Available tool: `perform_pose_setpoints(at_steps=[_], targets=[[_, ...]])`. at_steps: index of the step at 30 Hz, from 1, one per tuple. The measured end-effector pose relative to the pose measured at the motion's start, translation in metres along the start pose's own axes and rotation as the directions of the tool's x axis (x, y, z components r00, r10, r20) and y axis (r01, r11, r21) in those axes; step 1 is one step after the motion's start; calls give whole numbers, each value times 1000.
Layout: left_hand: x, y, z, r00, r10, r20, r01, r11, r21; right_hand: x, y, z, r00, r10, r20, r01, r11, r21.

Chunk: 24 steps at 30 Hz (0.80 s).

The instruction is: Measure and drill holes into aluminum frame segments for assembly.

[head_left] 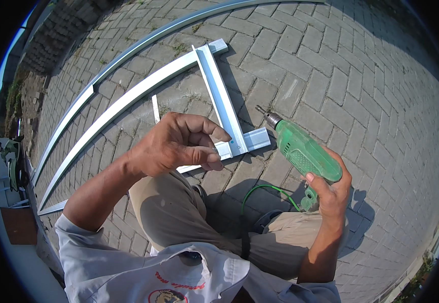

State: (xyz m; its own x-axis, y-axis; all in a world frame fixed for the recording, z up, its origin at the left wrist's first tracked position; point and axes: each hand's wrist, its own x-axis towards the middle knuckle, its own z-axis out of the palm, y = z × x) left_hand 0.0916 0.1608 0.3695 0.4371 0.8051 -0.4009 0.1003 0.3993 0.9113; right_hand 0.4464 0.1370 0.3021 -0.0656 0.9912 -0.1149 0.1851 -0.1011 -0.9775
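In my right hand (334,189) is a green power drill (305,151), gripped by its handle, its metal chuck (270,117) pointing up and to the left. A green cord (267,187) loops from the handle toward my knees. My left hand (186,141) hovers over the near end of a metal frame, fingers curled toward the thumb around something too small to make out. Just beyond those fingertips, a silvery channel crosspiece (219,96) lies across the ends of long metal profiles (128,93), overlapping a short profile end (257,139).
Grey interlocking pavers (330,86) cover the ground. Another long metal profile (143,43) runs beyond the frame. Stacked blocks (60,35) stand at the far left. Near the left edge are a green and black machine (11,159) and a brown board (18,225).
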Motion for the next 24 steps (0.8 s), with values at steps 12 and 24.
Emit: perform_pose_setpoints(at_steps=[12, 24], targets=[[67, -61, -53, 956, 71, -286, -150, 953, -265, -4, 2, 5, 985, -95, 141, 55, 963, 264], [70, -71, -52, 975, 70, -212, -103, 984, -148, -1, 6, 6, 979, -49, 198, -1, 968, 249]])
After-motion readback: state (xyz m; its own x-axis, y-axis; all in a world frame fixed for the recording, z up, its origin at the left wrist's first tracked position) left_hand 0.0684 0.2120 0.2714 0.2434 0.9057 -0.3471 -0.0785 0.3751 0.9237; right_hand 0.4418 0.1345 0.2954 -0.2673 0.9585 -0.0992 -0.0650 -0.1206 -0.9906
